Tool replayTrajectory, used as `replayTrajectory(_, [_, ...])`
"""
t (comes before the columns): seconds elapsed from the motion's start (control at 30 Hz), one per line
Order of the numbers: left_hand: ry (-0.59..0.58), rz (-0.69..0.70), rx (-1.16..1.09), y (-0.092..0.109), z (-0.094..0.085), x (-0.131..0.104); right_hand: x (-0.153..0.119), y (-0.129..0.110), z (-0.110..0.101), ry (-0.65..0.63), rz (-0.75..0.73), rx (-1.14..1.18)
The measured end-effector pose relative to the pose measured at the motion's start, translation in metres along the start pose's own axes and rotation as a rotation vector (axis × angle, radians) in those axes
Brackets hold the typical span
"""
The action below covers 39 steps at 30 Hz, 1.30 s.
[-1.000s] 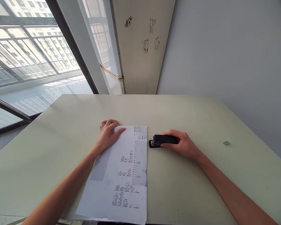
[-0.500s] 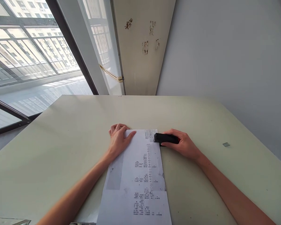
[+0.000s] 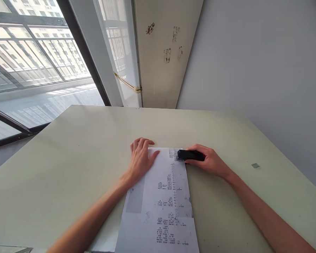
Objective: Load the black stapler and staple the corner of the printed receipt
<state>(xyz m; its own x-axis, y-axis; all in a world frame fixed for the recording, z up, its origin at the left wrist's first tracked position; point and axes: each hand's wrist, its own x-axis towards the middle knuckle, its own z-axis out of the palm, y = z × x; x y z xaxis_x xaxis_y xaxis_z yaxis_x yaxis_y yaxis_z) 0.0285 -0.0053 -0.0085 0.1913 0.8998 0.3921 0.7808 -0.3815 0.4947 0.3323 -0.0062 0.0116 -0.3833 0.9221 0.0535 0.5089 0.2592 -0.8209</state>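
Observation:
A long printed sheet of paper (image 3: 152,196) lies lengthwise on the table, its far edge between my hands. My left hand (image 3: 141,158) rests at its far left corner. The left thumb stretches over the paper, apart from the other fingers, and the index finger reaches just beyond the far edge. My right hand (image 3: 210,160) is wrapped round a black stapler (image 3: 191,155) at the far right corner. The stapler points left, and its front end lies over the paper's printed corner. Whether its jaws are pressed together is too small to tell.
The pale table (image 3: 81,168) spreads around the paper. A small grey flat piece (image 3: 255,165) lies to the right. Behind the table stand a cream refrigerator (image 3: 163,77) and a grey wall (image 3: 252,63). Large windows (image 3: 42,52) are at the left.
The view has shifted slightly. The paper and both hands sit a little farther right. My left index finger has stretched out past the paper's far edge. The stapler stays at the corner.

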Motion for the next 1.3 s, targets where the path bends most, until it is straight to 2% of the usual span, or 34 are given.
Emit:
replayTrajectory(0.1, [-0.147,0.206,-0.096,0.008,-0.011,-0.006,0.003,-0.010,-0.003,-0.031,0.081,-0.008])
replayTrajectory(0.17, [-0.259,0.315,-0.153,0.012,-0.019,-0.013,0.007,-0.015,-0.004,0.013,0.150,-0.008])
replayTrajectory(0.23, [-0.342,0.382,-0.176,0.014,-0.023,-0.020,0.014,-0.018,-0.001,0.076,0.207,-0.035])
replayTrajectory(0.33, [-0.403,0.429,-0.177,0.014,-0.022,-0.032,0.024,-0.020,0.008,0.104,0.244,-0.127])
replayTrajectory(0.6, [-0.391,0.420,-0.112,0.017,-0.005,-0.044,0.041,-0.017,0.028,0.096,0.129,-0.310])
replayTrajectory(0.87, [-0.357,0.436,-0.126,0.023,0.005,-0.048,0.043,-0.018,0.033,0.046,0.208,-0.360])
replayTrajectory(1.1, [-0.362,0.427,-0.124,0.023,0.005,-0.047,0.042,-0.027,0.038,0.028,0.279,-0.385])
replayTrajectory(1.3, [-0.347,0.427,-0.122,0.022,0.007,-0.048,0.042,-0.028,0.041,0.029,0.229,-0.410])
